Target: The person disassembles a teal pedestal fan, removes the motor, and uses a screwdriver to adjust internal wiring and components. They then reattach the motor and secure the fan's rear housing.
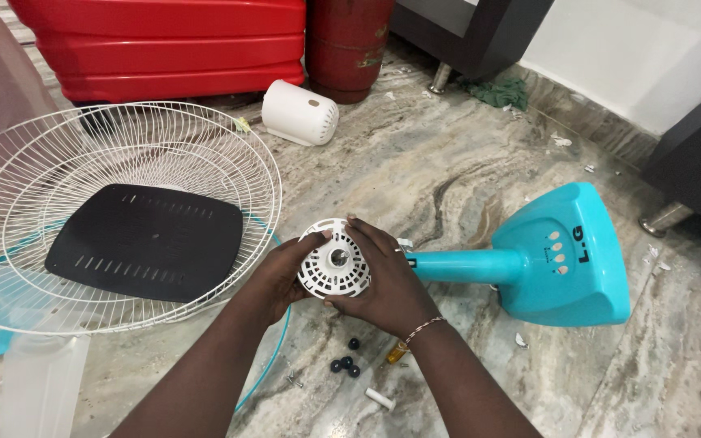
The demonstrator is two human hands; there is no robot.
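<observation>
Your left hand (285, 272) and right hand (387, 280) both clasp the white vented motor housing (334, 264), its face turned up toward you, probably steadied above the marble floor (448, 170) beside the turquoise fan stand (557, 255).

Prob. home: marble floor (480, 170), suitcase (164, 45)

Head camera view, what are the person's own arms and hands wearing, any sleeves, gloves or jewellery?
Both forearms are bare as far as the picture shows, with no sleeves and no gloves. The right hand has a thin bracelet at the wrist, a slim band in red and pale tones, and what looks like a ring on one finger. The left hand shows no jewellery, and no watch is visible on either wrist.
</observation>
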